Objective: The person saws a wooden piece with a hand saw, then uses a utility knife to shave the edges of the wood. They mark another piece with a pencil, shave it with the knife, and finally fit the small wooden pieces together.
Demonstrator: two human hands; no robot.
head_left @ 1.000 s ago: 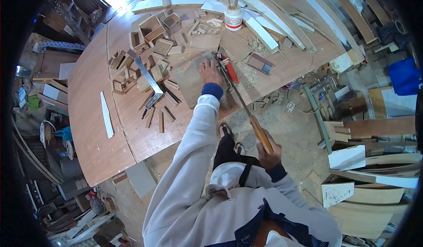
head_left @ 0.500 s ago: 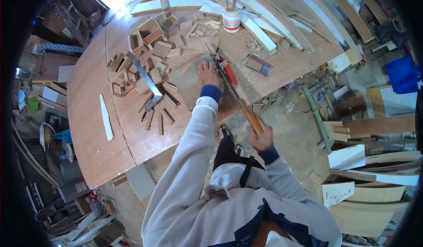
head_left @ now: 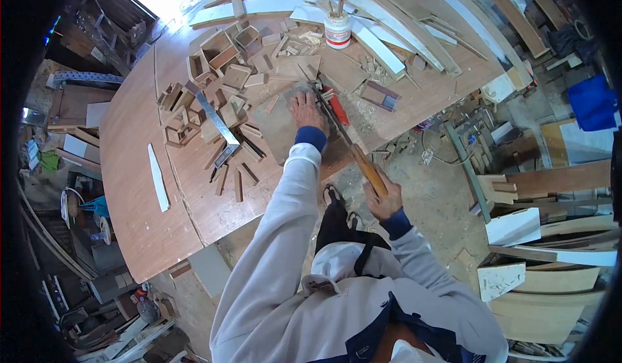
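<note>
My right hand [head_left: 384,198] is wrapped round the wooden handle of a hand saw [head_left: 369,170]. The saw's long, dark blade slants up and left, past the fingers of my left hand. My left hand [head_left: 306,110] lies palm down with fingers stretched out, pressing on a flat board [head_left: 275,129] on the table. Just right of the blade is a red object [head_left: 338,108] whose kind I cannot make out. Left of my left hand, a metal try square [head_left: 216,118] rests over small wooden pieces. What the blade tip touches is too small to tell.
Small wooden frames and boxes [head_left: 220,55] crowd the table [head_left: 136,188]. A white tub [head_left: 337,31] holding sticks stands behind, near long curved strips [head_left: 382,26]. A pale sliver [head_left: 157,178] lies at left. Stacked boards [head_left: 551,279] fill the floor at right.
The view has shifted slightly. The saw and my right hand keep nearly the same position, and my left hand stays flat on the board.
</note>
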